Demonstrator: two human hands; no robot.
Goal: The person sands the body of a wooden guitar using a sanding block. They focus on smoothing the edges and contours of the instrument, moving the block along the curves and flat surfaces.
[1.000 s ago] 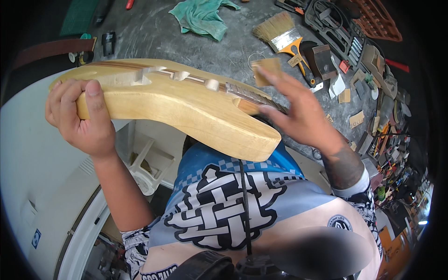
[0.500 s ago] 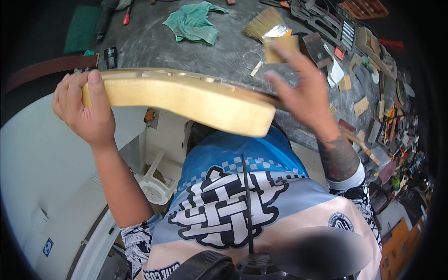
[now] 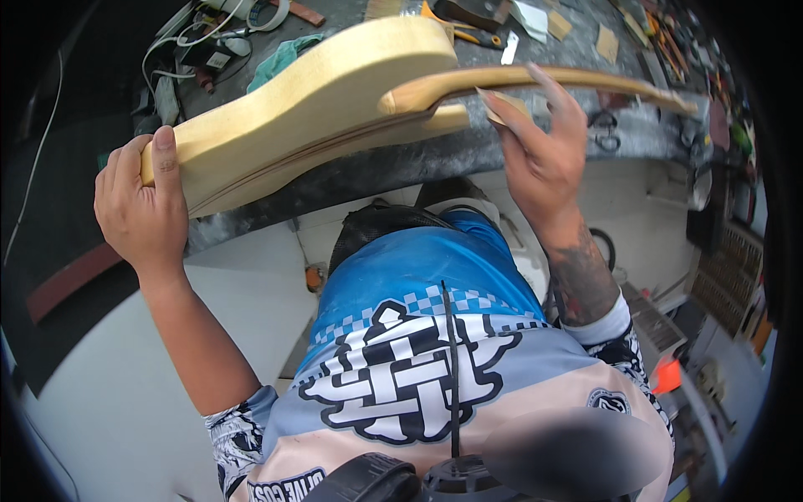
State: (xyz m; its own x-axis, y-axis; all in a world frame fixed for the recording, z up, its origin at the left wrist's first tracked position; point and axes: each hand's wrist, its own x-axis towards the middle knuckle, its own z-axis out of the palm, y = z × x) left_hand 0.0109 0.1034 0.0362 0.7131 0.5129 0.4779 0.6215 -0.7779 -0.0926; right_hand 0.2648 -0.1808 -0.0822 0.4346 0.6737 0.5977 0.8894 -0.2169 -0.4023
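An unfinished pale wooden guitar, its body (image 3: 326, 79) turned with the broad face tilted up, is held above the bench. Dark stripes run along its centre, and the neck (image 3: 544, 75) reaches off to the right. Closed around the left end of the body is my left hand (image 3: 142, 201), thumb on top. My right hand (image 3: 548, 159) is just below the neck near its heel, pinching a folded tan piece of sandpaper (image 3: 508, 107) between thumb and fingers. Whether the paper touches the wood, I cannot tell.
The grey, dusty workbench (image 3: 477, 159) has its front edge close to my waist. Behind the guitar lie a green cloth (image 3: 283, 60), a tool with an orange-and-black handle (image 3: 478, 37), a tape roll (image 3: 269, 13) and paper scraps. Cluttered tools (image 3: 669, 50) fill the far right.
The guitar has been tipped and turned, so its broad face and neck now show. My right hand has come nearer, below the neck, with the sandpaper. The view has shifted.
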